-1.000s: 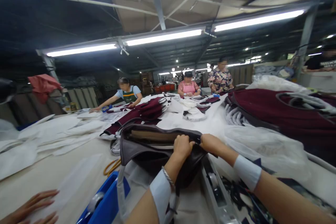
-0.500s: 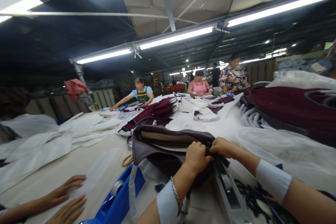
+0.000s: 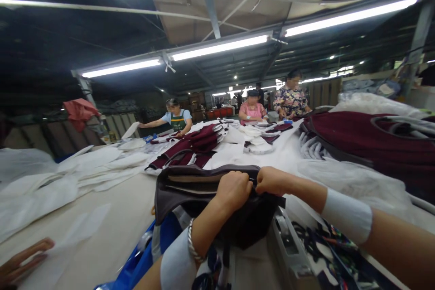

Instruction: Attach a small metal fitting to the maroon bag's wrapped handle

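**Both hands grip a dark bag at a crowded factory bench**

A long hall runs back under a dark roof with strip lights (image 3: 217, 47) hung in rows. A wide pale bench (image 3: 112, 217) fills the lower view. White cloth pieces (image 3: 84, 167) lie spread over its left side, maroon bags (image 3: 200, 140) are stacked at the middle, and a large maroon heap (image 3: 367, 140) rises at the right with clear plastic wrap (image 3: 343, 181) just below it. Three people (image 3: 253, 108) work at the far end. Another person's hand (image 3: 20, 260) rests flat on the bench at the lower left edge.

A dark brown bag (image 3: 204, 190) sits on the bench right in front of the wearer, its mouth facing up. The left hand (image 3: 234, 190) is curled shut over the bag's top edge, wrist bent down, with a bracelet and a white sleeve guard on the forearm. The right hand (image 3: 272, 181) is closed on the same edge just beside it, knuckles nearly touching the left. A blue tape holder (image 3: 136, 263) lies near the left forearm, below the bag.
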Tool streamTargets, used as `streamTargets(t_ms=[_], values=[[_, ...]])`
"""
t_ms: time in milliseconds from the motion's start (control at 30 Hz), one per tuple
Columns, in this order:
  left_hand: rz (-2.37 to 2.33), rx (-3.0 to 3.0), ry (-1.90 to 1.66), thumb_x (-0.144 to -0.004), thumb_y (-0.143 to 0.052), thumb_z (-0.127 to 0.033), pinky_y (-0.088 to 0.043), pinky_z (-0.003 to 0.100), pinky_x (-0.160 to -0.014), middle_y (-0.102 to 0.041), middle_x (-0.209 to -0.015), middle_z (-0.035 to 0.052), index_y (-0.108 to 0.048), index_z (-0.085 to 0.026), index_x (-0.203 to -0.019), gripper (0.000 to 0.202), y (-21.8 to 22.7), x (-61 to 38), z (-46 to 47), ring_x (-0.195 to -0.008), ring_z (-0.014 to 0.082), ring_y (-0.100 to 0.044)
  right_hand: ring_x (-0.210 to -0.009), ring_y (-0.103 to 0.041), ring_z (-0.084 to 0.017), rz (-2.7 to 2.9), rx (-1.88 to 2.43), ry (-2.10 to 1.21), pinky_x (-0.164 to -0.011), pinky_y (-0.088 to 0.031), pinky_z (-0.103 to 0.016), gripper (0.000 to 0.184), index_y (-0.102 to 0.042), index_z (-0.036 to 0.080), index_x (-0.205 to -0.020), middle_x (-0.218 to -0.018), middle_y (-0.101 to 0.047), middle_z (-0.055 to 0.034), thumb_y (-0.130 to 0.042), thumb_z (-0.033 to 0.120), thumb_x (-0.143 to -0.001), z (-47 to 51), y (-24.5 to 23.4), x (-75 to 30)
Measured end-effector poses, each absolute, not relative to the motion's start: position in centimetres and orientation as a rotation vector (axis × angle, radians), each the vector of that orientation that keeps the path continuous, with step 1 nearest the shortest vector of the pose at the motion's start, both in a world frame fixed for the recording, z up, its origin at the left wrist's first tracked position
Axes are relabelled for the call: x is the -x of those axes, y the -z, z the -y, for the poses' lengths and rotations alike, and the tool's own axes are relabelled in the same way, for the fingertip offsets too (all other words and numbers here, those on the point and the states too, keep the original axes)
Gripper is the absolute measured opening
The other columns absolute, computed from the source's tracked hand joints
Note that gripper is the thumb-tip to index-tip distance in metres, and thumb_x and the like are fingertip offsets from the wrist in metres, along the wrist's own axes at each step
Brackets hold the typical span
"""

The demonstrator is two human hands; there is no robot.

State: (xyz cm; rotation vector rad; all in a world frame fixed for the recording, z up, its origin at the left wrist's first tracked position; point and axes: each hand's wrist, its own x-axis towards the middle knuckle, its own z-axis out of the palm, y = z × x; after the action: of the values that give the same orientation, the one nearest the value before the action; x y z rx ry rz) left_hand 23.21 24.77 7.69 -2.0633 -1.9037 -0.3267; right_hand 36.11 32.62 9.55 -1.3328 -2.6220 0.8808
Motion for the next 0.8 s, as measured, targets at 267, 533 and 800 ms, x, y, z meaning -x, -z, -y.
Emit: streamTargets(t_ms=[267, 533, 800], values=[[1.977, 1.907, 0.308, -0.085, -0.038, -0.031, -0.045, 0.034, -0.076, -0.063, -0.088, 0.0080, -0.058, -0.018, -0.087, 0.023, -6.2, -20.6, -23.7, -0.087, 0.0220, -0.056, -0.030, -0.035, -0.008, 2.653, 1.354, -0.851, -0.034, -0.025, -0.019, 0.012, -0.046, 0.017, -0.049, -0.034, -0.034, 0.0057, -0.052, 0.012, -0.058, -31.0, -9.3, -36.9], [2.381, 1.251, 0.499, -0.086, -0.036, -0.027, -0.041, 0.039, -0.084, -0.059, -0.089, 0.0130, -0.056, -0.012, -0.085, 0.025, -4.7, -4.2, -20.0, -0.092, 0.0245, -0.053, -0.033, -0.034, -0.009, 2.661, 1.368, -0.825, -0.036, -0.020, -0.021, 0.012, -0.047, 0.017, -0.051, -0.037, -0.033, 0.0053, -0.053, 0.013, -0.060, -31.3, -8.2, -39.0], [2.522, 0.924, 0.937, -0.081, -0.043, -0.043, -0.035, 0.036, -0.097, -0.055, -0.116, 0.0125, -0.048, -0.017, -0.109, 0.039, -1.5, 0.5, -19.1, -0.113, 0.0251, -0.048, -0.047, -0.035, -0.008, 2.870, 1.171, -0.596, -0.044, -0.017, -0.023, 0.008, -0.048, 0.016, -0.050, -0.047, -0.037, 0.0045, -0.051, 0.016, -0.058, -29.9, -5.9, -40.2]])
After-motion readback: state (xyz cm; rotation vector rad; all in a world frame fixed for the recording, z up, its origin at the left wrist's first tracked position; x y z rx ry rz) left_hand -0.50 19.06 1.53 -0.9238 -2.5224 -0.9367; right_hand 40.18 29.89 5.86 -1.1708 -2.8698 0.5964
